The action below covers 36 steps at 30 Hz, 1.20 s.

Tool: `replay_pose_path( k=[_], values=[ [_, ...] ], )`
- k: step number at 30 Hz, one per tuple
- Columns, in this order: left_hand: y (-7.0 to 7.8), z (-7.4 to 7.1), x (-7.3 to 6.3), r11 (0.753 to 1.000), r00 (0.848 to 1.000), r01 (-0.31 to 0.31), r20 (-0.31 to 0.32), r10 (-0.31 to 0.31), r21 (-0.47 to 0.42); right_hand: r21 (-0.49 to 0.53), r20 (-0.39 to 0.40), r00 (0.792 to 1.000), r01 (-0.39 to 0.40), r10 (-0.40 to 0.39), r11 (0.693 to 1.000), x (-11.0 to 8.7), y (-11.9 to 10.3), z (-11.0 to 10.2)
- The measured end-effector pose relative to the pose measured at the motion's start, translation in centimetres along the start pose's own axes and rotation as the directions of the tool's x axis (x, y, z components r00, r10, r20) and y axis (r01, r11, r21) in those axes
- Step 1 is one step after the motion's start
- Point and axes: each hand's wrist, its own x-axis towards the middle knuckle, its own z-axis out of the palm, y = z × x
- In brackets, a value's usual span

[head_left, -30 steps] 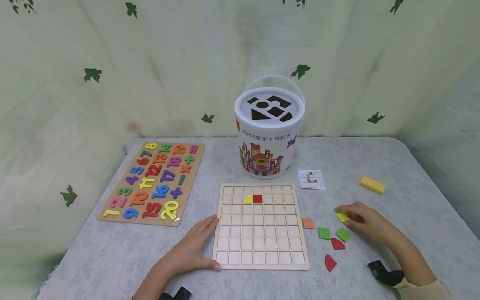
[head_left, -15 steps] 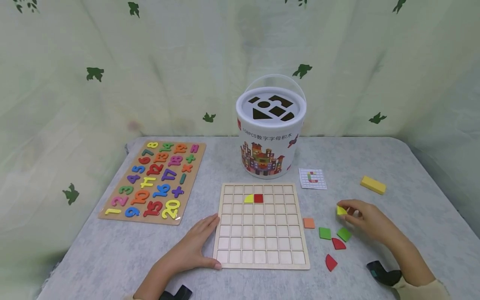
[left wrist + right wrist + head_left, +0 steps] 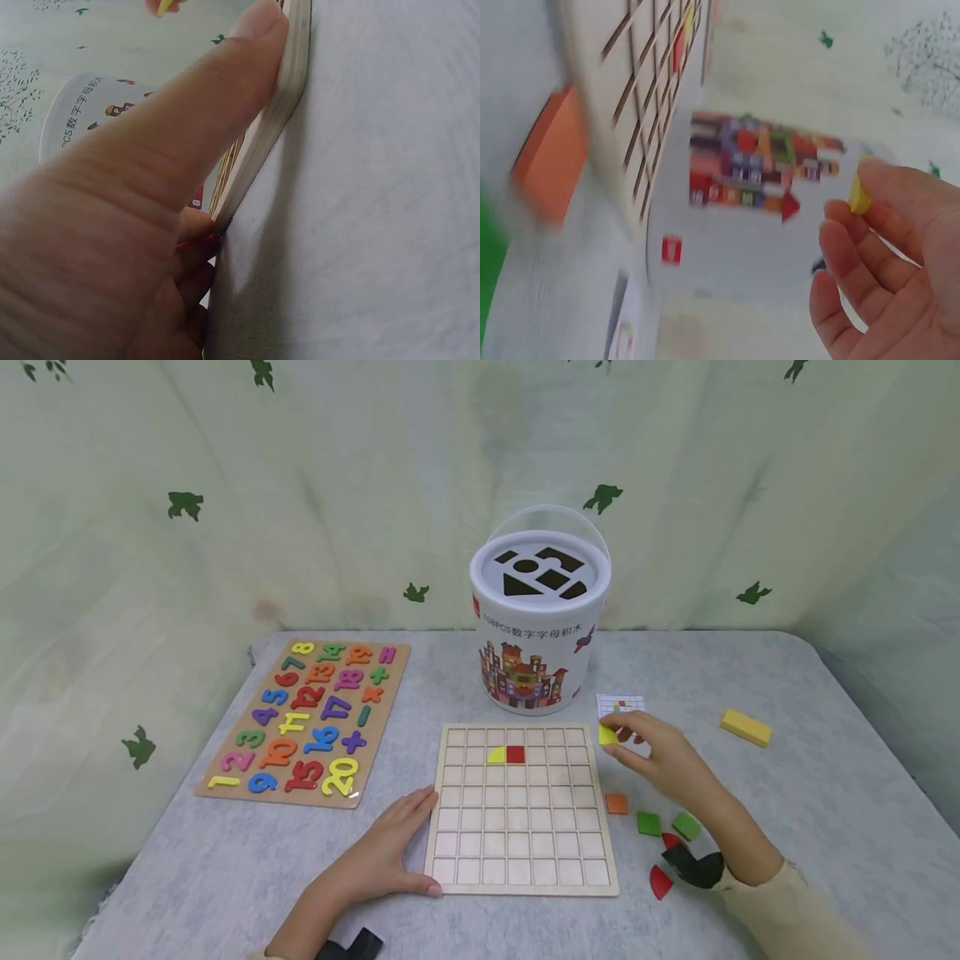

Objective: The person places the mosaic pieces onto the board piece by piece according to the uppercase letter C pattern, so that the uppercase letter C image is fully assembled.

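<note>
We see the yellow piece (image 3: 607,735) pinched between the thumb and fingers of the right hand (image 3: 663,760). It is raised off the bench (image 3: 187,868), just outside the far right corner of the grid board (image 3: 520,821). Half a second ago we had both farther right, above the loose pieces; since then they have travelled left and away from the person.

The left hand (image 3: 378,852) has stayed where it was, fingers stretched out and thumb spread apart, touching the board's left side and near corner. On the board, between the two hands and farther out, a yellow quarter-round (image 3: 497,756) and a red square (image 3: 515,754) sit side by side, unchanged.

Just beyond the right hand's fingers lies the pattern card (image 3: 619,701), fully visible before and now partly covered. Nearer the person than the right hand, we find an orange square (image 3: 617,803), two green squares (image 3: 648,823) and two red quarter-rounds (image 3: 660,882); the black wrist mount (image 3: 696,867) now hides part of one red piece.

Right of the right hand rests a yellow block (image 3: 746,727). Beyond both hands stands the bucket (image 3: 532,643), and beyond the left hand lies the number board (image 3: 381,714).
</note>
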Motion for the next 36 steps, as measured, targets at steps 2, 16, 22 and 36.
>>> replay_pose_path(
  k=[2,16,22,36],
  values=[
    [0.0,0.0,0.0,1.0,1.0,-0.004,-0.001,0.004,0.0,0.039,-0.017,0.999,0.028,-0.027,0.999,1.0,-0.7,1.0],
    [-0.1,0.0,0.1,1.0,1.0,-0.016,0.0,0.016,0.006,0.207,0.065,0.993,-0.107,0.095,0.973,4.2,-1.2,7.8],
    [-0.1,0.1,0.1,1.0,1.0,-0.009,0.001,0.009,0.006,0.156,0.17,0.978,-0.15,0.123,0.976,4.3,0.1,9.0],
    [0.0,0.0,0.0,1.0,1.0,0.007,0.002,-0.007,0.01,0.162,0.197,0.968,-0.189,0.156,0.968,4.4,0.4,9.4]
  ],
)
